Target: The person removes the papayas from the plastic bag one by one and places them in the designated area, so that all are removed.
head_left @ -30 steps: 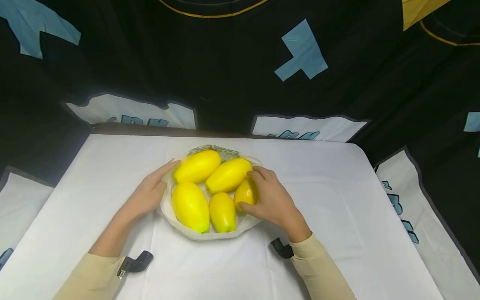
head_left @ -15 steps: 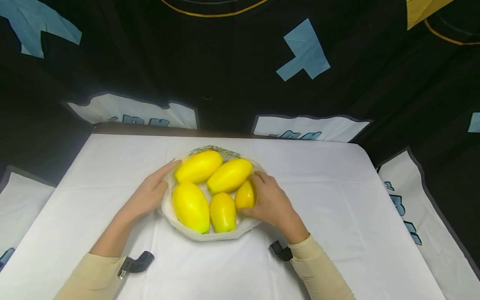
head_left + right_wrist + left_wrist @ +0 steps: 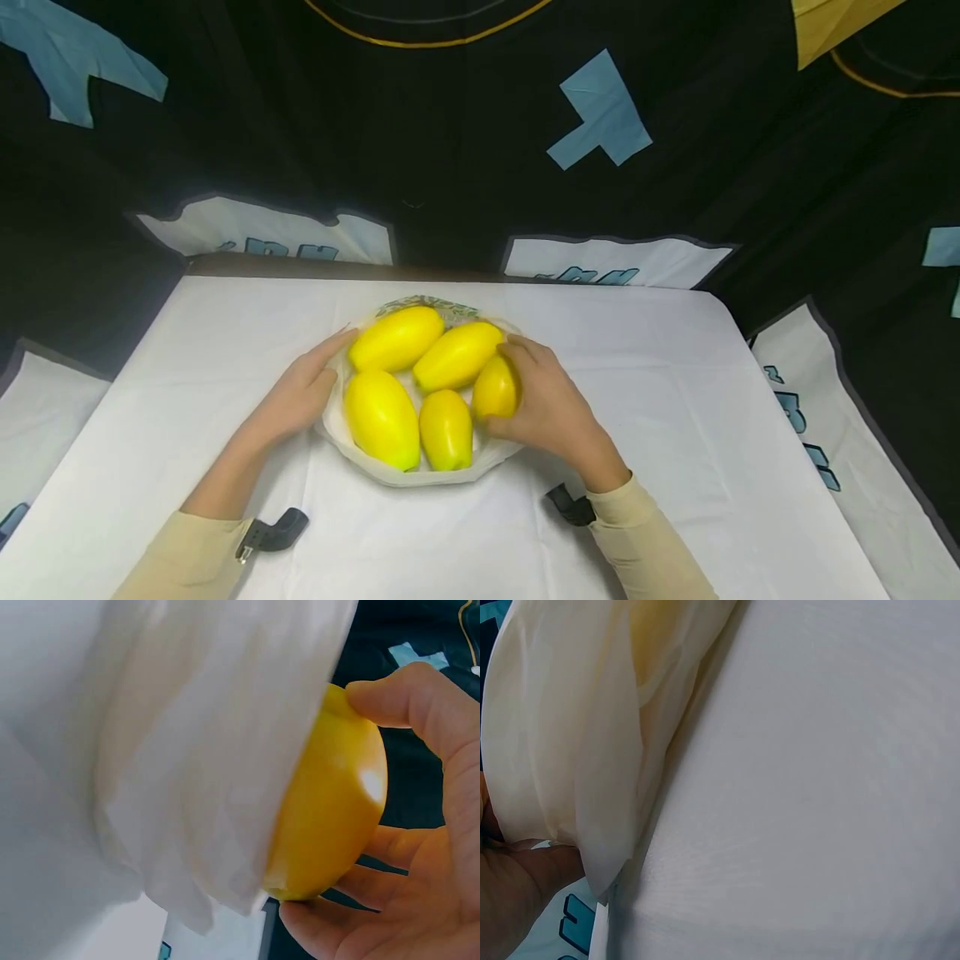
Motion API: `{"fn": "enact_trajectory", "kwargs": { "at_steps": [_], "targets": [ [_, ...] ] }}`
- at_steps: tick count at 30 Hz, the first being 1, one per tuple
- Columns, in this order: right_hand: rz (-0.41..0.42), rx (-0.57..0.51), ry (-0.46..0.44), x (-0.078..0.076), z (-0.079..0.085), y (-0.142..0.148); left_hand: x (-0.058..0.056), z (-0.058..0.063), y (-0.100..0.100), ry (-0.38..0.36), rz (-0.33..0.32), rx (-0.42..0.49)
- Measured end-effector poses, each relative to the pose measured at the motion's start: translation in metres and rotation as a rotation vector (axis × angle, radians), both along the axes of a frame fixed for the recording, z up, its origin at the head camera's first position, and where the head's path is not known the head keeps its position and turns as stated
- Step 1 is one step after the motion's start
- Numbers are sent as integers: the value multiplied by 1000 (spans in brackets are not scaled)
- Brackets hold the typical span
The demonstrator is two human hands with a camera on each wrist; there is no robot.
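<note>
A whitish plastic bag [image 3: 390, 475] with a green print at its far rim sits open on the table. Inside lie several yellow mangoes [image 3: 381, 421], one of them small and upright-looking near the front [image 3: 446, 429]. My left hand [image 3: 300, 392] holds the bag's left rim; in the left wrist view its thumb goes behind a fold of the plastic, so the tip is hidden. On the right side, my right hand [image 3: 543, 400] grips a mango [image 3: 337, 802] between thumb and fingertips, at its two ends. That mango is still within the bag's rim.
A white cloth covers the table [image 3: 675, 400]. Behind it hangs a dark curtain [image 3: 450, 125] with blue and yellow patches. Both wrists carry black camera mounts [image 3: 277, 530] just above the cloth.
My right hand has shifted its fingers slightly round the mango, which sits a touch further right. The left hand and bag stay in place; the head view tilts a little.
</note>
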State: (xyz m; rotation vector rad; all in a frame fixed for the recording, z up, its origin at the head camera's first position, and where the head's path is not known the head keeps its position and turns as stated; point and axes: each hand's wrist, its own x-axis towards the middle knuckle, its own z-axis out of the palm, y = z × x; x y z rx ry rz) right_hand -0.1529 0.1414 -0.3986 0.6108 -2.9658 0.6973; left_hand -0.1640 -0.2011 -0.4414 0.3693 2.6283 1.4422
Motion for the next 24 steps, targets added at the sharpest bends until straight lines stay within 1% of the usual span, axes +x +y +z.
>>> {"fn": "enact_trajectory", "kwargs": {
  "at_steps": [4,10,17,24],
  "targets": [
    [-6,-48,38,-1,8,6,1,0,0,-8,-3,2],
    [-48,-92,72,-7,15,20,2,0,1,-8,-1,7],
    [-91,-150,94,-16,16,41,2,-1,1,-8,-6,11],
    [-121,-167,103,-24,14,59,3,0,0,-11,-1,4]
  ]
}}
